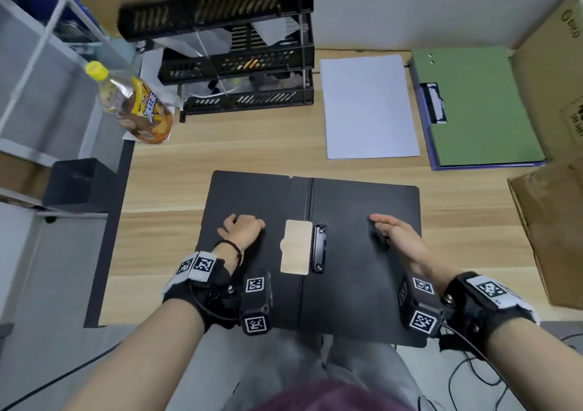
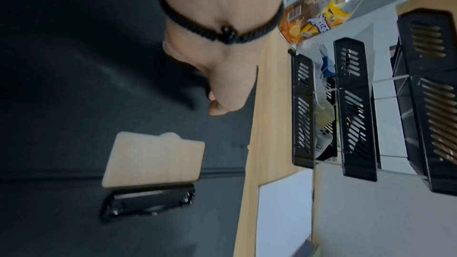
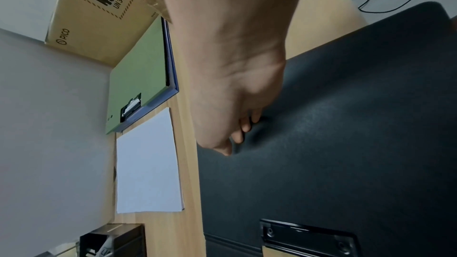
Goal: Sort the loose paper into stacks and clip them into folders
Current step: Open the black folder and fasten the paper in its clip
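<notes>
An open black folder [image 1: 362, 284] lies flat at the desk's front edge, with its black clip [image 1: 318, 248] just right of the spine. A pale wood-coloured rectangle [image 1: 296, 246] shows beside the clip. My left hand [image 1: 243, 229] rests on the left flap with curled fingers and holds nothing. My right hand [image 1: 394, 234] lies on the right flap, its fingertips [image 3: 243, 127] touching the cover. Behind the folder is a white paper stack [image 1: 369, 106]. To its right, green paper [image 1: 479, 104] sits clipped in a blue folder [image 1: 424, 120].
Stacked black letter trays [image 1: 239, 63] with odds and ends stand at the back left. A yellow-capped drink bottle [image 1: 132, 101] stands at the desk's left edge. Cardboard boxes [image 1: 555, 63] line the right side. Bare desk [image 1: 220, 149] lies between the trays and the black folder.
</notes>
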{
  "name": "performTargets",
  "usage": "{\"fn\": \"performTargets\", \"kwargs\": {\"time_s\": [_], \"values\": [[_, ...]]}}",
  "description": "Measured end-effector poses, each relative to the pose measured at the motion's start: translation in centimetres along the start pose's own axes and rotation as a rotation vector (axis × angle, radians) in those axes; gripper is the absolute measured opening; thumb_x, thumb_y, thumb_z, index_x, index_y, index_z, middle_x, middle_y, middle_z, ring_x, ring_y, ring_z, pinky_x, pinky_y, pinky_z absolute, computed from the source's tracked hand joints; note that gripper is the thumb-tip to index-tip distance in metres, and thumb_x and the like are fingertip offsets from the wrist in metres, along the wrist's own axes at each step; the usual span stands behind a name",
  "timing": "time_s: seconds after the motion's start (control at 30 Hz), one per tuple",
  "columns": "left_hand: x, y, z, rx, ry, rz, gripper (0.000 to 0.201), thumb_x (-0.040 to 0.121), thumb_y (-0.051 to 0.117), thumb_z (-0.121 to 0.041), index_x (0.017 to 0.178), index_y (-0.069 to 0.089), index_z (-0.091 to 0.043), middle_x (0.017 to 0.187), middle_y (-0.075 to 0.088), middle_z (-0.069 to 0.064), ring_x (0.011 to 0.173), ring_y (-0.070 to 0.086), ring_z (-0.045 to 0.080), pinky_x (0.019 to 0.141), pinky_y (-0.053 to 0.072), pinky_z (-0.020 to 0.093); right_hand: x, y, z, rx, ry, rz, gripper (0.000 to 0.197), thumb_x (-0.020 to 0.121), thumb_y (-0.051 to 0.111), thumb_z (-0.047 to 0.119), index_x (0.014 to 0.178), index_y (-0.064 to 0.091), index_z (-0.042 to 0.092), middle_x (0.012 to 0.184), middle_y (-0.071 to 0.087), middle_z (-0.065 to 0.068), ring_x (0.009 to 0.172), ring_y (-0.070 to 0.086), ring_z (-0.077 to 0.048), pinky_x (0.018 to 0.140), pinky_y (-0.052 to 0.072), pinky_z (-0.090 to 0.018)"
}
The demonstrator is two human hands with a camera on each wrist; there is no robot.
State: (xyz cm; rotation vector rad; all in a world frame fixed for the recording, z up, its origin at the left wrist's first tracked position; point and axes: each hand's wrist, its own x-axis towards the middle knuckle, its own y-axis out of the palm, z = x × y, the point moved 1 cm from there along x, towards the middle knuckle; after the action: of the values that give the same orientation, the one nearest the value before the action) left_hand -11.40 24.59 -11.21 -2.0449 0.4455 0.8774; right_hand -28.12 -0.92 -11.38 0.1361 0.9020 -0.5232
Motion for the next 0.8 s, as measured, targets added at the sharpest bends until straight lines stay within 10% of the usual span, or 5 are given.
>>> {"fn": "performTargets", "kwargs": {"time_s": [0.13, 0.27, 0.5, 0.63, 0.8], "values": [[-0.1, 1.1, -4.5, 0.046, 0.066, -0.057, 0.028, 0.087, 0.048, -0.025, 0.103, 0.069, -0.015, 0.130, 0.054, 0.017, 0.125, 0.042, 0.035, 0.109, 0.031, 0.040, 1.1, -2.1, 1.5, -0.021, 0.045, 0.072, 0.022, 0.094, 0.053, 0.013, 0.108, 0.066, 0.023, 0.103, 0.065, 0.003, 0.092, 0.053, -0.012, 0.082, 0.039, -0.025], [0.8, 3.0, -9.5, -0.102, 0.170, -0.013, 0.036, 0.092, 0.050, -0.017, 0.127, 0.056, -0.017, 0.138, 0.050, 0.008, 0.131, 0.040, 0.029, 0.110, 0.031, 0.037, 2.4, -4.7, 4.7, -0.025, 0.010, 0.075, 0.022, 0.094, 0.055, 0.016, 0.112, 0.066, 0.022, 0.097, 0.065, 0.008, 0.089, 0.053, -0.009, 0.080, 0.041, -0.025], [2.9, 5.7, -16.6, -0.223, 0.240, 0.053, 0.044, 0.094, 0.046, -0.004, 0.138, 0.044, -0.008, 0.139, 0.049, 0.007, 0.126, 0.048, 0.020, 0.093, 0.038, 0.022, 6.7, -8.0, 12.1, -0.071, -0.168, 0.055, 0.037, 0.098, 0.048, 0.019, 0.134, 0.050, 0.023, 0.144, 0.045, 0.001, 0.128, 0.043, -0.013, 0.105, 0.033, -0.030], [4.5, 6.5, -18.8, -0.247, 0.197, 0.026, 0.047, 0.093, 0.046, -0.007, 0.140, 0.043, -0.010, 0.141, 0.047, 0.005, 0.127, 0.047, 0.020, 0.103, 0.037, 0.027, 9.5, -8.2, 15.0, -0.134, -0.153, 0.066, 0.052, 0.099, 0.046, 0.022, 0.149, 0.030, 0.023, 0.158, 0.023, -0.001, 0.142, 0.028, -0.017, 0.107, 0.025, -0.031], [6.2, 7.8, -20.2, -0.284, 0.155, 0.043, 0.018, 0.087, 0.048, -0.009, 0.078, 0.055, -0.023, 0.087, 0.053, 0.005, 0.087, 0.047, 0.018, 0.082, 0.044, 0.031, 11.8, -8.1, 15.7, -0.161, -0.097, 0.043, 0.059, 0.100, 0.043, 0.021, 0.154, 0.018, 0.018, 0.160, 0.018, 0.000, 0.145, 0.023, -0.020, 0.113, 0.022, -0.033]]}}
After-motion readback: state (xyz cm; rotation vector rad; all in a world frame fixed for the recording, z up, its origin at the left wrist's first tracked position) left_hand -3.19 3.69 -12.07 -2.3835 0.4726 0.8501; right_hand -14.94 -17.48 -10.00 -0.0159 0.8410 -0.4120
